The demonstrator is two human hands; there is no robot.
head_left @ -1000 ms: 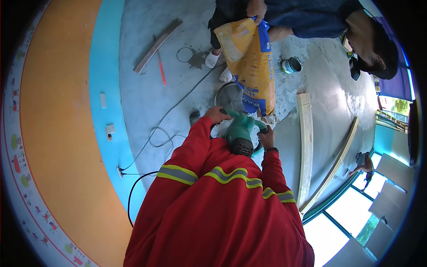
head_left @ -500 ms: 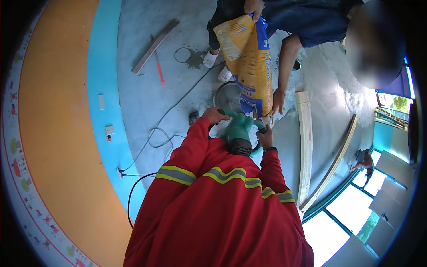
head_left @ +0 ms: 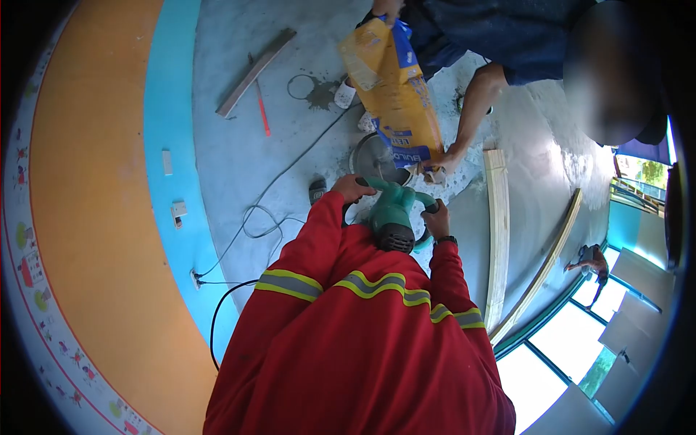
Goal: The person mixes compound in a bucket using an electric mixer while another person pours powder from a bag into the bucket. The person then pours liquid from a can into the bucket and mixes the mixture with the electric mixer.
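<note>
Both my hands are on the green power tool (head_left: 391,214), which sits in front of my waist, its vented end towards me. My left hand (head_left: 351,188) has its fingers curled round one dark handle end; my right hand (head_left: 436,219) has its fingers wrapped on the opposite grip (dark band (head_left: 448,240) at that wrist). Finger pressure: cannot tell.

Beyond the tool, a round bucket (head_left: 357,156) stands on the grey floor (head_left: 239,159). A yellow-and-blue sack (head_left: 395,87) tilts above it, lower end overlapping the bucket in view; contact with the rim cannot be determined. A co-worker in dark clothing (head_left: 500,36) holds the sack, one hand at the top, the other beside the lower end.

Left of the bucket, a grey cable (head_left: 290,170) loops over the floor near the wall socket (head_left: 195,278). Farther off, a dark plank (head_left: 256,72) lies across a red-handled tool (head_left: 262,112). To the right, two pale timbers (head_left: 497,239) lie apart at their far ends.
</note>
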